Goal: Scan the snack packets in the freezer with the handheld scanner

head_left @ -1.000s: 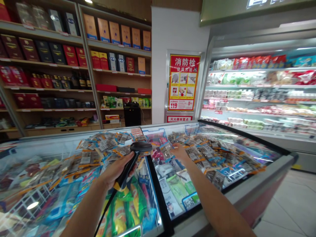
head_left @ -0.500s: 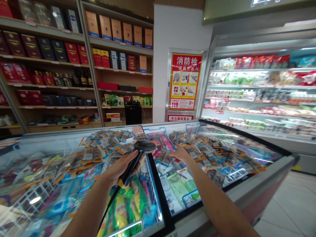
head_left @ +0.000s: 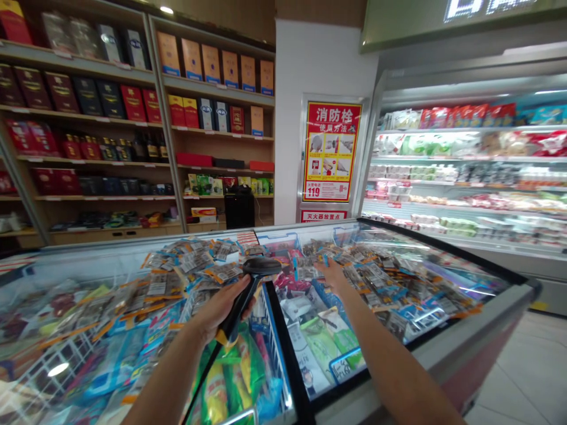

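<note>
My left hand (head_left: pixel 228 304) is wrapped round the handle of a black and yellow barcode scanner (head_left: pixel 261 267), its head pointing up and to the right, its cable trailing down. Over the right half of the chest freezer, my right hand (head_left: pixel 331 276) has its fingertips at the edge of a small grey packet (head_left: pixel 305 269) with blue trim and seems to pinch it. Similar packets with orange and blue edges (head_left: pixel 376 274) lie piled to the right of that hand. Another heap of packets (head_left: pixel 195 260) lies left of the scanner.
A black divider (head_left: pixel 287 342) runs between the freezer's halves. Green and yellow bags (head_left: pixel 234 378) fill a wire basket below the scanner; pale green bags (head_left: pixel 323 336) lie right of the divider. Shelves of boxes (head_left: pixel 93 94) stand behind, a lit chiller (head_left: pixel 465 177) at the right.
My right hand has shifted slightly right, and the grey packet at its fingertips has moved up and right, over the pink packet. The scanner stays in my left hand, nearly unmoved.
</note>
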Motion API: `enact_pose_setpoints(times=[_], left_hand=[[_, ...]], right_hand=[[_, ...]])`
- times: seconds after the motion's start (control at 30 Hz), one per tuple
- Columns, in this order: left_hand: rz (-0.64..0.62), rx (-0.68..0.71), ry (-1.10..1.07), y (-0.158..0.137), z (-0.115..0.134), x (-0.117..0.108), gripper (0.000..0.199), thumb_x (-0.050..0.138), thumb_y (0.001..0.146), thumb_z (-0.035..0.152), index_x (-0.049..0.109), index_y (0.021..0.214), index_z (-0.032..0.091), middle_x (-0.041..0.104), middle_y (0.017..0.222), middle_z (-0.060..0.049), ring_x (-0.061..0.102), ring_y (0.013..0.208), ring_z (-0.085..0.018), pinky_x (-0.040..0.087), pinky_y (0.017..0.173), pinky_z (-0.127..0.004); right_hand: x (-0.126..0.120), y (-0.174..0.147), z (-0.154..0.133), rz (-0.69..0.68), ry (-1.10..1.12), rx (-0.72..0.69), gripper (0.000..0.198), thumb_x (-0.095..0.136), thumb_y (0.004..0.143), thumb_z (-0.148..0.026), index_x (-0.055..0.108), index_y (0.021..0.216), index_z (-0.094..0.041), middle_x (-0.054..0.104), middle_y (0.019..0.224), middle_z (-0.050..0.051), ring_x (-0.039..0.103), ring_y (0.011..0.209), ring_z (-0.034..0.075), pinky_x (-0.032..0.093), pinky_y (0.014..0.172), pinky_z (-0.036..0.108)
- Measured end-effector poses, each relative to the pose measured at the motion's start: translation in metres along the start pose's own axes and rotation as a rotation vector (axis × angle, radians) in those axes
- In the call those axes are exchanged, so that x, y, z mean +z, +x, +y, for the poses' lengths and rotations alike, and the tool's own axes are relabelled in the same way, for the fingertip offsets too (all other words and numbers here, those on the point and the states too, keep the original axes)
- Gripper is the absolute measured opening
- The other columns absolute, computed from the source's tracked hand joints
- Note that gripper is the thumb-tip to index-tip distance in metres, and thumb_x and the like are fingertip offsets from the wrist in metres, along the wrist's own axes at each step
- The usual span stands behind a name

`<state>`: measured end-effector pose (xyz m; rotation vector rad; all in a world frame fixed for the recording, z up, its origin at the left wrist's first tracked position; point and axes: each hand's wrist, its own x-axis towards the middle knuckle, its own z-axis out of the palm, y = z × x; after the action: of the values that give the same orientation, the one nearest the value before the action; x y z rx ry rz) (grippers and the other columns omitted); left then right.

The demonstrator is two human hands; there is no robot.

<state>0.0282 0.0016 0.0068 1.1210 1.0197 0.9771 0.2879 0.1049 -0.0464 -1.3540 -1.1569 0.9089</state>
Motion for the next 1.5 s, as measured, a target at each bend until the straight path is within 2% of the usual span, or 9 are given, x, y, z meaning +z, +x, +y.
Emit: enact_pose_setpoints(times=[0.1,0.37,0.57,0.77,0.93,1.03,1.33,1.5], left_hand=[[-0.006,-0.003,-0.057,0.001,-0.002,0.006,0.043,0.058,0.061,0.056,0.053,0.070,0.014,0.054,0.055,-0.001,0.045,0.041,-0.008,0.032,0.038,-0.018],[-0.006,0.041,-0.016,0.000,-0.007,0.021,0.041,0.053,0.067,0.055,0.054,0.067,0.014,0.056,0.054,-0.002,0.046,0.043,-0.008,0.033,0.042,-0.019],[-0.010,0.062,-0.008,0.000,-0.007,0.020,0.041,0.054,0.067,0.054,0.055,0.069,0.014,0.056,0.056,-0.002,0.046,0.044,-0.008,0.033,0.042,-0.019],[-0.081,0.046,0.000,0.004,-0.007,0.016,0.041,0.055,0.066,0.054,0.055,0.074,0.014,0.055,0.054,-0.001,0.047,0.045,-0.008,0.034,0.044,-0.019],[-0.166,0.011,-0.132,-0.005,0.002,0.013,0.046,0.055,0.066,0.055,0.056,0.088,0.015,0.053,0.056,0.000,0.046,0.043,-0.008,0.033,0.041,-0.019],[-0.233,-0.017,-0.207,-0.012,0.009,0.008,0.045,0.055,0.067,0.053,0.056,0.089,0.014,0.053,0.057,0.000,0.045,0.042,-0.007,0.034,0.041,-0.019],[-0.194,-0.021,-0.178,-0.009,0.007,0.008,0.041,0.058,0.066,0.050,0.056,0.085,0.014,0.054,0.057,0.000,0.046,0.043,-0.007,0.034,0.042,-0.019],[-0.228,-0.003,-0.140,-0.008,0.004,0.013,0.043,0.057,0.066,0.052,0.056,0.085,0.014,0.055,0.056,-0.002,0.047,0.043,-0.008,0.034,0.042,-0.019]], right_hand=[[-0.003,0.002,0.000,0.086,0.141,0.035,0.029,0.047,0.071,-0.030,0.047,0.098,-0.019,0.058,0.101,0.009,0.058,0.088,0.020,0.049,0.059,0.029],[0.009,0.003,0.004,0.097,0.303,0.056,0.030,0.053,0.066,-0.030,0.047,0.095,-0.021,0.060,0.099,0.006,0.059,0.085,0.020,0.048,0.058,0.028],[0.008,0.000,0.001,0.097,0.352,0.073,0.028,0.054,0.065,-0.028,0.049,0.091,-0.021,0.061,0.094,0.005,0.060,0.082,0.020,0.049,0.060,0.031],[0.008,0.004,0.002,0.124,0.375,0.094,0.024,0.054,0.067,-0.027,0.048,0.090,-0.020,0.060,0.091,0.005,0.059,0.080,0.019,0.050,0.058,0.031],[0.007,0.002,-0.001,0.169,0.382,0.088,0.021,0.053,0.070,-0.026,0.047,0.090,-0.022,0.059,0.097,0.005,0.059,0.084,0.019,0.051,0.057,0.029],[0.007,0.000,-0.004,0.174,0.391,0.089,0.020,0.053,0.069,-0.027,0.048,0.088,-0.022,0.059,0.098,0.005,0.058,0.087,0.020,0.051,0.057,0.029],[0.007,0.000,-0.005,0.184,0.451,0.071,0.025,0.055,0.065,-0.025,0.049,0.089,-0.021,0.061,0.091,0.004,0.059,0.083,0.020,0.052,0.059,0.032],[0.006,0.001,-0.003,0.181,0.448,0.054,0.024,0.056,0.066,-0.025,0.047,0.087,-0.022,0.060,0.091,0.003,0.058,0.084,0.019,0.051,0.058,0.029]])
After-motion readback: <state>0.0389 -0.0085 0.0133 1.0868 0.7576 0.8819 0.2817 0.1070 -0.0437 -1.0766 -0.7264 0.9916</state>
